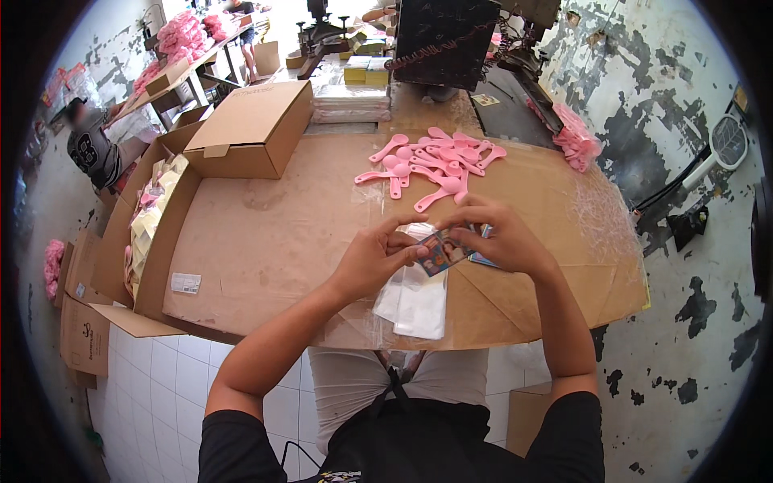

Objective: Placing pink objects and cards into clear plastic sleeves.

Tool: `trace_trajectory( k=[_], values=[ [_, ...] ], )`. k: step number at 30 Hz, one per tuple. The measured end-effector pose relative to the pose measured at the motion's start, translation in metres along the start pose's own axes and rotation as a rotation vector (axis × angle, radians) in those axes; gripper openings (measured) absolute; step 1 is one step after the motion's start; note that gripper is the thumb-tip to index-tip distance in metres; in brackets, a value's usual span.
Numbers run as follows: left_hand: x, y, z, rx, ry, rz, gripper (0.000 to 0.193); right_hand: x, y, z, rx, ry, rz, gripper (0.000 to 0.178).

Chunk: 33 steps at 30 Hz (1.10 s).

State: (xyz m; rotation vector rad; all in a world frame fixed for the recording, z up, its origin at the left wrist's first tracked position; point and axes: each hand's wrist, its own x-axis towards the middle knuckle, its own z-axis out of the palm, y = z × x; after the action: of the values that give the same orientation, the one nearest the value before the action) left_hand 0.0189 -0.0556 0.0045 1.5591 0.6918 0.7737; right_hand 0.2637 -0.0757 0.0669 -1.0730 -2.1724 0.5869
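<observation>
A small printed picture card [440,253] is held up over the cardboard-covered table, tilted, between both hands. My left hand [372,256] pinches its left end between thumb and fingers. My right hand [506,240] is closed on its right end, thumb and forefinger along the upper edge. Beneath and just in front of the hands lie thin white, see-through plastic bags [419,307]. More blue-edged cards [481,259] show partly under my right hand, mostly hidden by it. Beyond the hands is a loose heap of pink plastic scoops [439,187].
An open carton [173,229] with pale packets stands along the left edge; a closed brown box [250,129] is behind it. Stacked packs [350,105] and a black machine panel [444,44] stand at the back. Another person [97,153] is at far left.
</observation>
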Motion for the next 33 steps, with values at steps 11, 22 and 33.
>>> trace_trajectory(
  k=[11, 22, 33],
  values=[
    [0.005, -0.006, -0.002, -0.145, 0.198, 0.106, 0.046, 0.005, 0.010, 0.030, 0.197, 0.043, 0.118, 0.029],
    [0.003, -0.011, -0.005, -0.095, 0.147, 0.047, 0.046, 0.042, 0.064, 0.013, 0.084, -0.125, 0.026, 0.038],
    [0.008, -0.010, -0.007, -0.029, 0.166, -0.013, 0.043, 0.032, 0.114, 0.012, -0.524, 0.038, 0.058, 0.051]
  ],
)
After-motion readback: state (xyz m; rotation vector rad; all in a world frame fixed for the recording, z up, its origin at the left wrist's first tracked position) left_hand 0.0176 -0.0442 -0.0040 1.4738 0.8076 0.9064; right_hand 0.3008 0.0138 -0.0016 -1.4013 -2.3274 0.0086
